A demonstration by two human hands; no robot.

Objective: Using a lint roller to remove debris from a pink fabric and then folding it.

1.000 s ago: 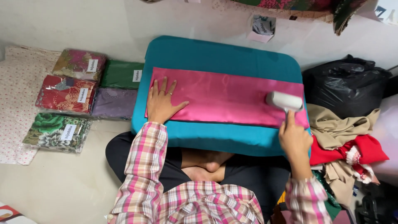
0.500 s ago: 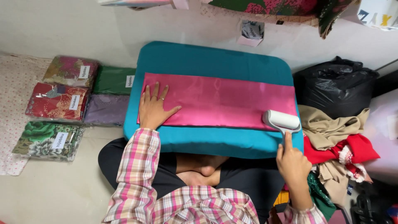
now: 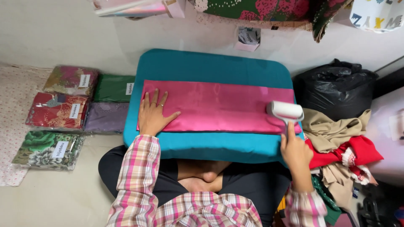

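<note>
A long pink satin cloth (image 3: 219, 107) lies flat across a teal padded board (image 3: 210, 67) resting over my crossed legs. My left hand (image 3: 153, 113) presses flat on the cloth's left end, fingers spread. My right hand (image 3: 296, 149) grips the handle of a white lint roller (image 3: 285, 111), whose head rests on the cloth's right end near the board's right edge.
Several folded fabrics in clear packets (image 3: 63, 111) lie on the floor to the left. A black plastic bag (image 3: 336, 88) and a heap of beige and red clothes (image 3: 341, 143) sit on the right. Patterned cloths (image 3: 269, 8) hang on the wall above.
The lint roller has slid toward me, from the cloth's far right edge down to its near right part. My left hand has stayed pressed on the cloth.
</note>
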